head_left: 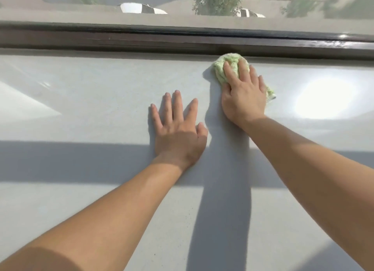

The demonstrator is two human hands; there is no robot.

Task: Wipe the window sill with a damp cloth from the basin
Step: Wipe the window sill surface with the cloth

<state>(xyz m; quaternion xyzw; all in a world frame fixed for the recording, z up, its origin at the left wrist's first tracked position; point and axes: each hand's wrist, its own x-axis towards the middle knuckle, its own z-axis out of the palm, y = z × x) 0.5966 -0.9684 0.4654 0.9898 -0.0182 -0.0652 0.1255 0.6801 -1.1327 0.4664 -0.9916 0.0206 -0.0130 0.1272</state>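
Note:
The wide, pale grey window sill (91,101) fills most of the view. A bunched light green cloth (220,71) lies at the sill's far edge, against the window frame. My right hand (242,92) presses flat on top of the cloth, fingers spread over it. A corner of the cloth sticks out to the right of that hand. My left hand (178,129) rests flat on the bare sill, fingers apart, holding nothing, just left of and nearer than the right hand. No basin is in view.
A dark brown window frame (141,42) runs across the far edge of the sill, with glass above it showing trees and parked cars outside. Bands of shadow cross the sill; bright sun glare lies at the right (319,97).

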